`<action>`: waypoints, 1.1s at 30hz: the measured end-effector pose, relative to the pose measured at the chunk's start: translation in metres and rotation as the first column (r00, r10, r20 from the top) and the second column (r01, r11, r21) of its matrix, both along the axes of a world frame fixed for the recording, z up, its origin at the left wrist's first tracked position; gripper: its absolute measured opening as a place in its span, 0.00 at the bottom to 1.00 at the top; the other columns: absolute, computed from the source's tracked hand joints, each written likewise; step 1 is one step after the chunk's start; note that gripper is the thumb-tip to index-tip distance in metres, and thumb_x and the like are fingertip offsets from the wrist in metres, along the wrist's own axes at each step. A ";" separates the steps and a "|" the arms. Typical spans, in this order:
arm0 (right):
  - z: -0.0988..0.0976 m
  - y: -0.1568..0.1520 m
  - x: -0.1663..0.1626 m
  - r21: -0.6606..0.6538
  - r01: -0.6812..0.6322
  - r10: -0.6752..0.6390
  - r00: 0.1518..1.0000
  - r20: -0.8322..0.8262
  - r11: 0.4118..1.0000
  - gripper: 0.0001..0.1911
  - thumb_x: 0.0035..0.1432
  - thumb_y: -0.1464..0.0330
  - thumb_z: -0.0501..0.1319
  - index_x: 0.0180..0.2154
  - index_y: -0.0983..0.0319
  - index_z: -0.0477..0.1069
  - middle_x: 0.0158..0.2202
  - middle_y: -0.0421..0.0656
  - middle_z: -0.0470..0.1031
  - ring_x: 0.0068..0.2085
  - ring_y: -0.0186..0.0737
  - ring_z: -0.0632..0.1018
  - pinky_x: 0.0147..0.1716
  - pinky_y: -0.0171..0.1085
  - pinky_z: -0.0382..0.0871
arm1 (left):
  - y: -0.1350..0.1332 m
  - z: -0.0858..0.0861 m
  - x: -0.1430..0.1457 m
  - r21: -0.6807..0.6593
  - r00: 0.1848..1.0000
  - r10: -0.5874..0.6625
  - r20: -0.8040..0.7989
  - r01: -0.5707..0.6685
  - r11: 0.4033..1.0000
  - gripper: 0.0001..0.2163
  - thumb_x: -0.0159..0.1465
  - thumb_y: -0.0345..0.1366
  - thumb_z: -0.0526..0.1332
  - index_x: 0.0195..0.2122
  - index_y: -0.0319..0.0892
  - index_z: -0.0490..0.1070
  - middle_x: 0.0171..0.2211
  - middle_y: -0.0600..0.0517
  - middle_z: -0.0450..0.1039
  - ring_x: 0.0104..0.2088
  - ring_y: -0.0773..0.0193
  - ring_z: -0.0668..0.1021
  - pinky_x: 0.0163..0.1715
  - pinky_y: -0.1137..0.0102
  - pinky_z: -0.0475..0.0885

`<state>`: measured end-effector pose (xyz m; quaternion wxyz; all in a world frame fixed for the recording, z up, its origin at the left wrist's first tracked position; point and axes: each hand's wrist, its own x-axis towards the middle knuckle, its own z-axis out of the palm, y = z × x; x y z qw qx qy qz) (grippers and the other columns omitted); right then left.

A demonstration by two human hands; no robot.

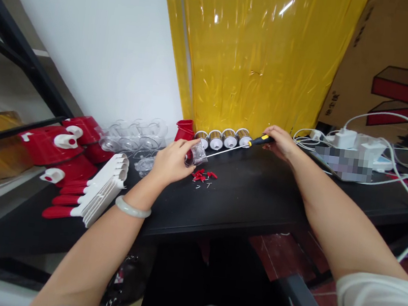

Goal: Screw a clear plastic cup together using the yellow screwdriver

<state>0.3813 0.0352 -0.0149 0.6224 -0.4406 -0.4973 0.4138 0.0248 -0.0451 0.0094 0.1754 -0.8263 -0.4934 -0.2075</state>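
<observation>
My left hand [175,162] is closed around a clear plastic part [200,153] with something dark red inside, held just over the black table. In my right hand [279,141] is a screwdriver [259,140] with a black and yellow handle. Its long shaft points left, and the tip meets or nearly meets the clear part; exact contact I cannot tell. Below the clear part lie several small red pieces [201,174] and a few small screws [208,185]. Behind the shaft stands a row of several gold and white cylinders [230,139].
White slatted parts with red handles [105,185] and red housings with white knobs [48,146] fill the table's left. Clear cups [135,134] and a red container [185,130] stand at the back. Chargers [345,139], looping white cables and a phone-like device [337,162] are at right.
</observation>
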 end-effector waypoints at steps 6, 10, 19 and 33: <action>-0.004 0.006 0.001 -0.035 0.061 -0.058 0.995 0.077 0.998 0.10 0.58 0.60 0.60 0.29 0.58 0.66 0.17 0.35 0.61 0.17 0.33 0.63 0.21 0.36 0.69 | 0.000 0.000 0.000 -0.001 1.000 0.002 0.010 -0.002 1.000 0.35 0.59 0.41 0.67 0.68 0.53 0.60 0.58 0.49 0.72 0.57 0.49 0.74 0.46 0.60 0.74; -0.007 0.010 0.003 -0.083 0.126 -0.107 0.973 0.202 0.989 0.20 0.64 0.51 0.58 0.28 0.58 0.66 0.13 0.33 0.55 0.15 0.32 0.59 0.22 0.38 0.70 | 0.000 0.000 0.000 -0.012 1.000 0.005 0.009 -0.005 1.000 0.35 0.59 0.41 0.67 0.68 0.53 0.60 0.57 0.49 0.72 0.57 0.49 0.74 0.47 0.60 0.74; -0.003 0.000 -0.004 -0.055 0.048 -0.045 0.997 0.060 0.997 0.13 0.63 0.63 0.63 0.29 0.58 0.63 0.16 0.31 0.58 0.16 0.28 0.60 0.22 0.32 0.69 | 0.001 0.000 0.000 -0.001 1.000 -0.002 0.005 0.002 1.000 0.35 0.59 0.41 0.67 0.67 0.52 0.60 0.56 0.49 0.73 0.57 0.50 0.75 0.47 0.60 0.74; -0.002 0.003 -0.003 -0.035 0.048 -0.047 0.998 0.045 0.998 0.06 0.54 0.67 0.64 0.29 0.59 0.67 0.23 0.36 0.66 0.18 0.29 0.64 0.21 0.34 0.69 | -0.001 0.001 0.001 -0.009 1.000 0.002 0.008 -0.002 1.000 0.35 0.59 0.41 0.66 0.68 0.53 0.60 0.58 0.49 0.72 0.57 0.50 0.74 0.48 0.60 0.74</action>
